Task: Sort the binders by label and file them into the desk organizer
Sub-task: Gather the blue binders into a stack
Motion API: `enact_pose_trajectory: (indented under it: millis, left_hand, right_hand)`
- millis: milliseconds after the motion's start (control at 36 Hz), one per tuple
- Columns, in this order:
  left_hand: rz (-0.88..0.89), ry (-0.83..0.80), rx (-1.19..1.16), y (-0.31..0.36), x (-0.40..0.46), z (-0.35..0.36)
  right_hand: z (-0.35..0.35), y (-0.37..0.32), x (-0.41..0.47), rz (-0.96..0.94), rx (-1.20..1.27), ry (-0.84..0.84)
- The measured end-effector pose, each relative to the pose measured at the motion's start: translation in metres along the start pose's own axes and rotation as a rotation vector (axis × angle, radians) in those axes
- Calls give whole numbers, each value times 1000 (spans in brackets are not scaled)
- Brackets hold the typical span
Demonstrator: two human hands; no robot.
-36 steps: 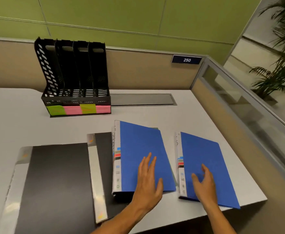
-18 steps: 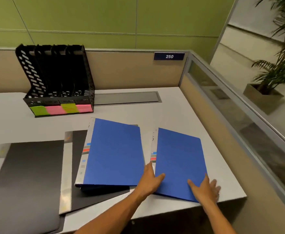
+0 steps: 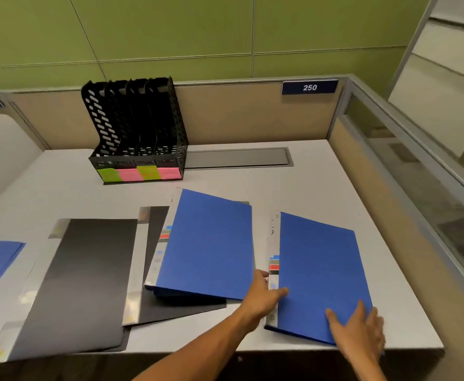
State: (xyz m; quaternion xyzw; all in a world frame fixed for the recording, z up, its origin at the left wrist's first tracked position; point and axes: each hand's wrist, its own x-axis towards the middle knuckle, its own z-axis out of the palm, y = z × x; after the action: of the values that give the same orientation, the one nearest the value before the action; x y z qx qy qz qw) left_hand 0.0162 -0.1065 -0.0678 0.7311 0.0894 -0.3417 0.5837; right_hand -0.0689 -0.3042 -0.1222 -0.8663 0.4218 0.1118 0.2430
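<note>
As it lies flat at the desk's near right corner, the blue binder looks stiff, light, slick — left hand pinches its spine edge; right hand rests spread on its cover.

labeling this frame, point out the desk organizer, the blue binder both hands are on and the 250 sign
desk organizer (image 3: pixel 140 160): head view, lower front wall
right blue binder (image 3: pixel 319 270): head view, middle of cover
250 sign (image 3: pixel 310 87): head view, on the number

pale grey desk, black four-slot desk organizer standing at its back, recessed grey cable tray beside it, black binders and blue binders lying flat near the front edge
</note>
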Motion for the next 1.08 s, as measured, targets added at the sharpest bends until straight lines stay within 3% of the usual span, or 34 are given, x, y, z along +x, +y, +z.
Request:
enact_pose_trajectory:
  millis: [222,417,583,806,1083]
  left_hand:
    - [13,-15,-40,4,-8,-1]
    - [78,-12,-196,8,-12,-3]
    - [195,-32,-166,24,-27,-16]
    - [322,-46,-87,24,-65,-58]
    - [434,-58,-202,-16,-134,-153]
  right_hand:
    - [2,3,-1,-12,38,-13]
    - [-6,2,-6,-84,317,-7]
    - [-10,-6,-15,-82,440,-19]
    - [-4,-40,-50,-170,571,-84]
    - [18,-79,-128,-190,582,-32]
